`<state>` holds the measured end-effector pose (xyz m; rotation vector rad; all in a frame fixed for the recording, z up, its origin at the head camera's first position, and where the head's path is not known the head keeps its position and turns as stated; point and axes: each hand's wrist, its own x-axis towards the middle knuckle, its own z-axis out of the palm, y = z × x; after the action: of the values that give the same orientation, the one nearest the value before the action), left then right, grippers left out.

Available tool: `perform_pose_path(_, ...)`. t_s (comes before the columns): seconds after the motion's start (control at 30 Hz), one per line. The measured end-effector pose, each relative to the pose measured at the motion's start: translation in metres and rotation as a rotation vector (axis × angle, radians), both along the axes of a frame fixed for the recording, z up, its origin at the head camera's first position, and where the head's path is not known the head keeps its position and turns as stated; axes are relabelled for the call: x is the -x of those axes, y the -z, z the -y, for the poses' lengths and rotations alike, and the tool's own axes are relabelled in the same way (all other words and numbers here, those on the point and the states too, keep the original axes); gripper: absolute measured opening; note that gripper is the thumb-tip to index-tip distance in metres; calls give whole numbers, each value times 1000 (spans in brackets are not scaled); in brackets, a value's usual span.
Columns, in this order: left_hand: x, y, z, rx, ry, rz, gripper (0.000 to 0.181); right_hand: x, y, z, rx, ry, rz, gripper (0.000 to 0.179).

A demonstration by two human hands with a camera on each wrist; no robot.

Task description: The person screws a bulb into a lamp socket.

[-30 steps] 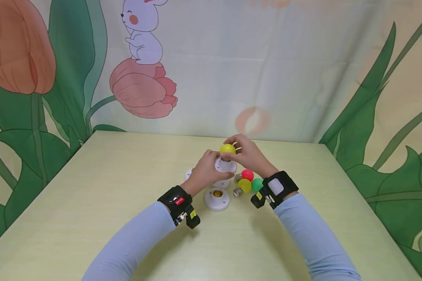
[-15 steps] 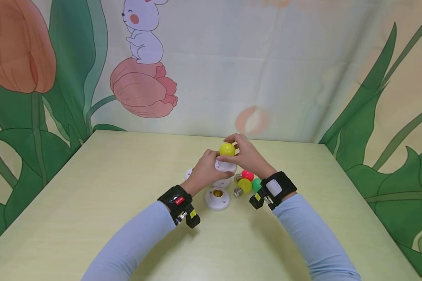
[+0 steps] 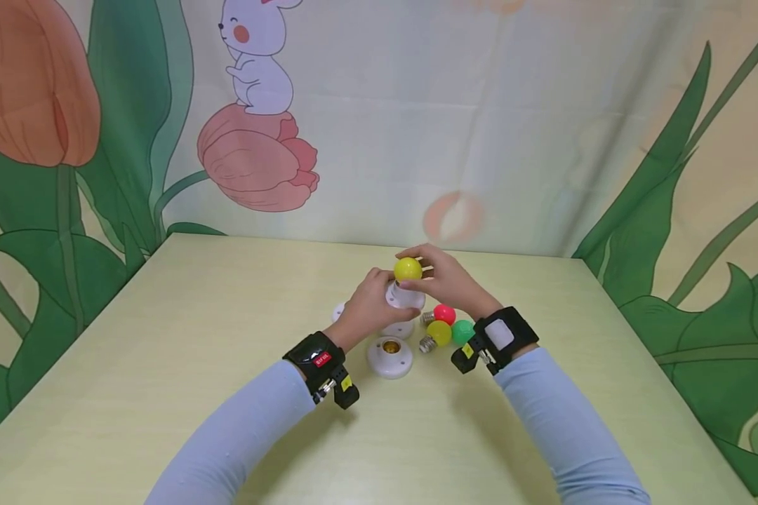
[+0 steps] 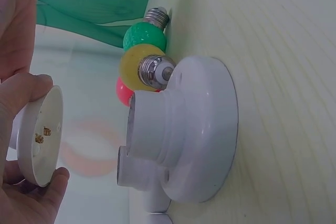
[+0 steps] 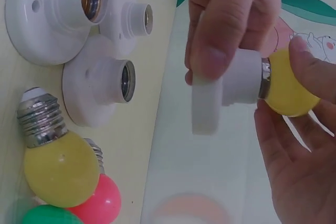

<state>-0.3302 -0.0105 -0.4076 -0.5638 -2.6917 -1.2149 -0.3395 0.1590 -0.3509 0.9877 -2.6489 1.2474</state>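
Observation:
My left hand (image 3: 371,305) grips a white lamp socket (image 3: 406,299) by its round base, above the table. A yellow light bulb (image 3: 407,268) stands in the socket's mouth, and a narrow band of its metal screw cap (image 5: 265,78) shows above the collar in the right wrist view. Thumb and fingers of my right hand (image 3: 447,282) hold the bulb's globe from the right. In the left wrist view the held socket's hollow underside (image 4: 46,135) with brass contacts faces the camera.
Several white sockets rest on the pale table (image 3: 227,393); the nearest socket (image 3: 389,367) has its brass mouth up. Right of them lie another yellow bulb (image 3: 440,332), a red bulb (image 3: 445,314) and a green bulb (image 3: 462,332). A printed curtain (image 3: 379,140) hangs behind.
My right hand's fingers and wrist have turned a little back and forth around the yellow bulb. The left hand and the held socket stay almost in place.

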Motion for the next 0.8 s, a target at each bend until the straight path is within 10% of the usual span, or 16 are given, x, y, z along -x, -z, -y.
perform_pose_path(0.17, 1, 1, 1, 3, 2, 8, 69, 2, -1, -3, 2, -112, 64, 53)
perform_pose_path(0.5, 0, -2, 1, -10, 20, -11, 63, 1, 1, 9, 4, 185, -98, 54)
perform_pose_path(0.8, -1, -2, 3, 1, 2, -2, 71, 2, 0, 4, -1, 114, -63, 46)
